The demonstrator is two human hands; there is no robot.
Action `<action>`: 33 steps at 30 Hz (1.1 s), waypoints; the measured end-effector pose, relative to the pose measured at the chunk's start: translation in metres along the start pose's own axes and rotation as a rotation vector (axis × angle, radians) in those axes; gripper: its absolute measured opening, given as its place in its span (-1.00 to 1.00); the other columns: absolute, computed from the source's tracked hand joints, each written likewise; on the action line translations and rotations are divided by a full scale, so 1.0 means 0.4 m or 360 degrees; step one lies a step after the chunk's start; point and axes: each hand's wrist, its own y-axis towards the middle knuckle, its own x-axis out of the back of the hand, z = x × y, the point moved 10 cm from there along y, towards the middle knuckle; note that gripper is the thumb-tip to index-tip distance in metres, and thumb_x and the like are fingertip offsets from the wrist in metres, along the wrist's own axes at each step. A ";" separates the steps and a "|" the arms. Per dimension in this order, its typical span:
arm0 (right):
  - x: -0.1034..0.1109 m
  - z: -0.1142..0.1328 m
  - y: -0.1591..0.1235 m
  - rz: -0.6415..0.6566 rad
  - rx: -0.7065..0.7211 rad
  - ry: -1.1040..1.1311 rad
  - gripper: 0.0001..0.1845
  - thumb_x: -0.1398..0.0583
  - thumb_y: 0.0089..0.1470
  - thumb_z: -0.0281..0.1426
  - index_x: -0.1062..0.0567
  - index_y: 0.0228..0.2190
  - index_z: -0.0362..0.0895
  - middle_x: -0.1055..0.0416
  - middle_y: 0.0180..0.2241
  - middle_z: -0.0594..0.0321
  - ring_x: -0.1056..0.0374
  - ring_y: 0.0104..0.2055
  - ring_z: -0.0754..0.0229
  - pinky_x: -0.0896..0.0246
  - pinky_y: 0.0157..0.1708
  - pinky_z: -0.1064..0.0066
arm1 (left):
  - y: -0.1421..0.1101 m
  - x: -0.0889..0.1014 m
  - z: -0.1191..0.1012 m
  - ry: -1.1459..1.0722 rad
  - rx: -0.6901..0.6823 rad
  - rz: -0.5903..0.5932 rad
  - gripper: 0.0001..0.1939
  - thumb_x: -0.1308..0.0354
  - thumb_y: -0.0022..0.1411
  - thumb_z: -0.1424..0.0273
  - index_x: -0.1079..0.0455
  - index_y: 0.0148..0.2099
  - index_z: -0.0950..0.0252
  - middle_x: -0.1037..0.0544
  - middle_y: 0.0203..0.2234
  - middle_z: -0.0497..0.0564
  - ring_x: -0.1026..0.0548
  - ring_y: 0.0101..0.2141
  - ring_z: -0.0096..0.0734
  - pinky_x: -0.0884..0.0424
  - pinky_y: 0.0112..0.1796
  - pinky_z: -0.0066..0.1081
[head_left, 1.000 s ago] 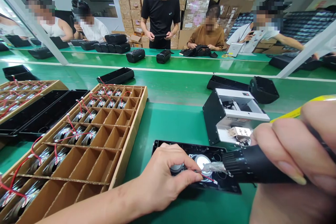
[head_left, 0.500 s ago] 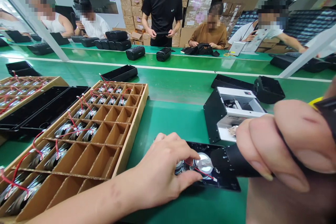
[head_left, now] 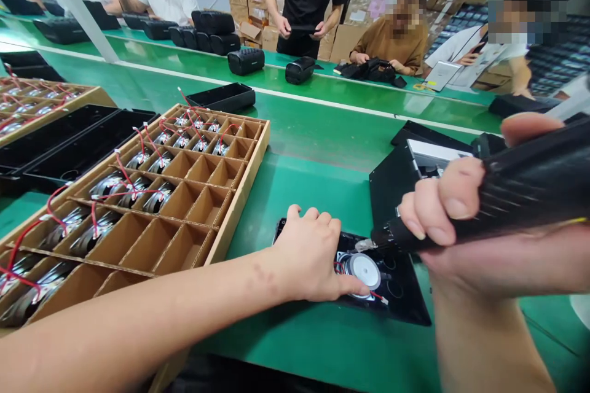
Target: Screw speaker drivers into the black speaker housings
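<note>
My right hand (head_left: 442, 202) is wrapped round a black electric screwdriver (head_left: 530, 178), its handle reaching off to the right. The clear-sleeved tip (head_left: 366, 245) points at the far edge of a round speaker (head_left: 365, 271) with a white disc and red-black wires. That speaker sits on a flat black panel (head_left: 410, 304) on the green bench. My left hand (head_left: 311, 255) grips the panel's left part, thumb stretched along the speaker's near rim and fingers curled on the far side. Its palm covers part of the panel; the fingertips are hidden.
A divided cardboard tray (head_left: 239, 196) at left holds several wired speakers. Black housings (head_left: 221, 97) lie beside and behind it. Beyond my right hand stands a black-and-white device (head_left: 396, 178). Several people work across the green bench (head_left: 295, 135), with black speaker boxes (head_left: 246, 61) before them.
The view has tipped down and turned. The screwdriver tip has gone from over the white disc to the speaker's far edge. My left thumb and forefinger have left the tip.
</note>
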 end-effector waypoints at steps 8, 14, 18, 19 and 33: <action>-0.009 -0.083 -0.003 0.0021 -0.0062 0.0127 -0.45 -0.33 0.02 0.19 -0.59 -0.14 0.06 -0.29 -0.60 0.39 -0.07 -0.73 0.21 0.03 -0.83 0.30 | 0.007 0.001 -0.003 0.0029 -0.0002 -0.0038 -0.18 -0.19 0.14 -0.34 -0.48 -0.09 0.40 -0.61 -0.18 0.20 -0.55 -0.11 0.14 -0.32 0.05 0.19; -0.013 -0.103 -0.005 0.0000 -0.0043 0.0118 -0.39 -0.32 0.01 0.21 -0.57 -0.14 -0.01 -0.26 -0.59 0.39 -0.04 -0.72 0.25 0.10 -0.86 0.34 | 0.009 0.000 -0.007 0.0016 -0.0017 -0.0041 -0.22 -0.23 0.15 -0.30 -0.48 -0.09 0.40 -0.62 -0.17 0.19 -0.56 -0.11 0.13 -0.30 0.06 0.21; -0.018 -0.104 -0.007 -0.0023 -0.0019 0.0098 -0.36 -0.31 0.00 0.24 -0.55 -0.14 -0.02 -0.25 -0.59 0.41 -0.04 -0.73 0.27 0.11 -0.86 0.36 | 0.010 0.000 -0.006 0.0026 -0.0021 -0.0044 -0.22 -0.24 0.15 -0.29 -0.48 -0.09 0.40 -0.61 -0.18 0.18 -0.56 -0.10 0.13 -0.31 0.04 0.21; -0.019 -0.104 -0.007 -0.0034 -0.0015 0.0096 -0.35 -0.31 0.00 0.24 -0.55 -0.15 -0.03 -0.25 -0.59 0.41 -0.04 -0.74 0.28 0.11 -0.86 0.37 | 0.010 0.000 -0.006 0.0028 -0.0021 -0.0042 -0.23 -0.24 0.15 -0.29 -0.48 -0.09 0.40 -0.61 -0.19 0.18 -0.56 -0.11 0.13 -0.31 0.04 0.21; -0.046 -0.119 -0.020 0.0122 -0.0136 0.0142 -0.33 -0.31 0.00 0.28 -0.49 -0.13 0.02 -0.31 -0.61 0.39 -0.12 -0.74 0.26 0.01 -0.80 0.40 | 0.009 -0.001 -0.011 0.0071 -0.0058 -0.0061 -0.20 -0.15 0.20 -0.33 -0.47 -0.09 0.40 -0.61 -0.23 0.19 -0.56 -0.15 0.13 -0.32 -0.02 0.16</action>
